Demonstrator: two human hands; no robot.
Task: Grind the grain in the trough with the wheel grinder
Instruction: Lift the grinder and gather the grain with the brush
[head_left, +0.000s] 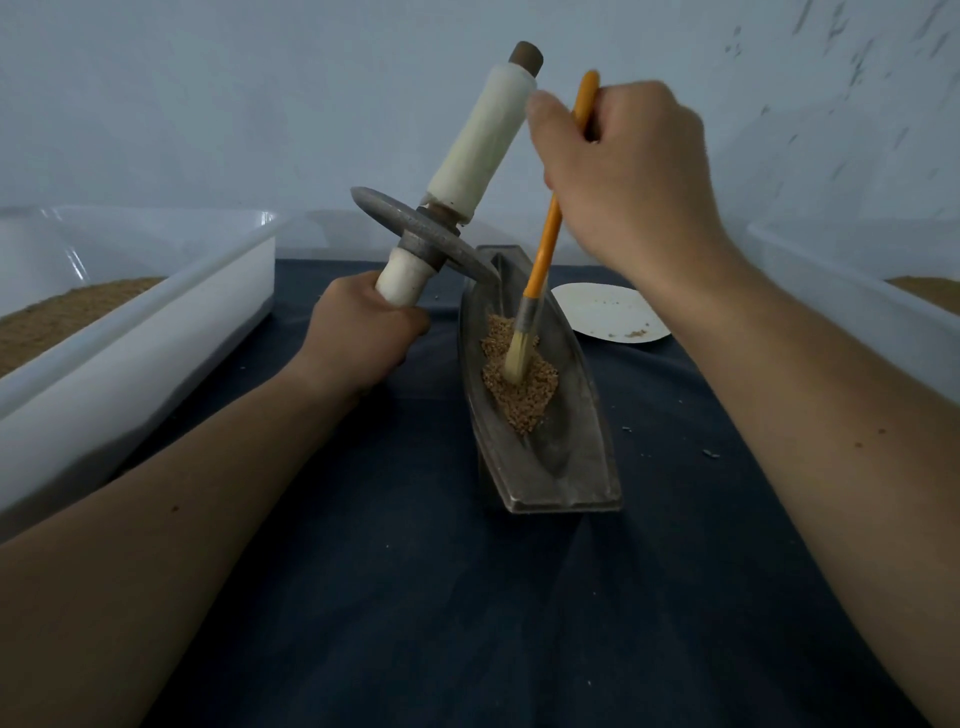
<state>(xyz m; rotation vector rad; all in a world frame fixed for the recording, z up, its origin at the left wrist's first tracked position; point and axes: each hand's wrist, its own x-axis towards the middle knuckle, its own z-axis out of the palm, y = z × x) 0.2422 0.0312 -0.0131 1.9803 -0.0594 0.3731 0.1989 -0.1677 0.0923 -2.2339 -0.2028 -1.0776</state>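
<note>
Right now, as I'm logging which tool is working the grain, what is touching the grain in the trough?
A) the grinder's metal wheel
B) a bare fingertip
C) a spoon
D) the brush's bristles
D: the right hand holds the brush with its bristles down in the grain in the trough, while the left hand holds the wheel grinder tilted up, its wheel away from the grain.
</note>
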